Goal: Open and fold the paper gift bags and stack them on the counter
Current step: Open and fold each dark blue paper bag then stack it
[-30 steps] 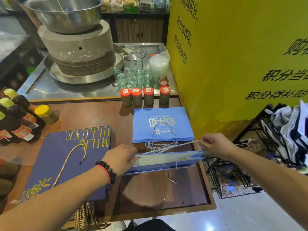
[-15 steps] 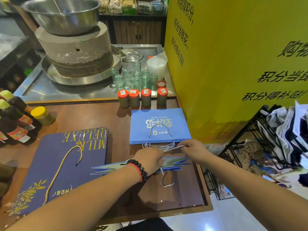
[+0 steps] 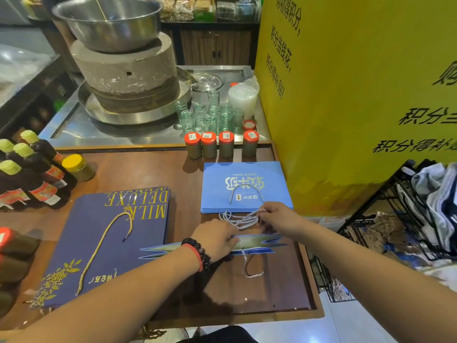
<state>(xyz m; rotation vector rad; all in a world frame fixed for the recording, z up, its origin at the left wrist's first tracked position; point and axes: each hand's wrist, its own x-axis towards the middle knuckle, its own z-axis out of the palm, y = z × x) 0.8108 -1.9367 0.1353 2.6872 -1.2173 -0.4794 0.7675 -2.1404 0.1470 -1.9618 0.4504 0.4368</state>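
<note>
A light blue paper gift bag (image 3: 158,250) stands on edge on the brown counter (image 3: 272,288), nearly flattened, its top rim facing up. My left hand (image 3: 216,240) grips the rim near its middle. My right hand (image 3: 279,219) pinches the bag's grey rope handle by the rim's right end. A second rope handle (image 3: 249,268) hangs down the near side. Behind lies a flat stack of light blue bags (image 3: 244,186). A stack of dark blue "MILK DELUXE" bags (image 3: 103,243) with a gold cord lies at the left.
Jars with red lids (image 3: 217,146) line the counter's far edge, with glass cups (image 3: 210,115) and a stone mill (image 3: 126,70) behind. Dark bottles (image 3: 32,174) stand at the left. A yellow board (image 3: 358,95) and a black wire rack (image 3: 395,219) bound the right.
The bag was held open a second ago; its sides have been pressed together into a thin folded shape. My hands moved closer to each other, and the right took hold of the handle.
</note>
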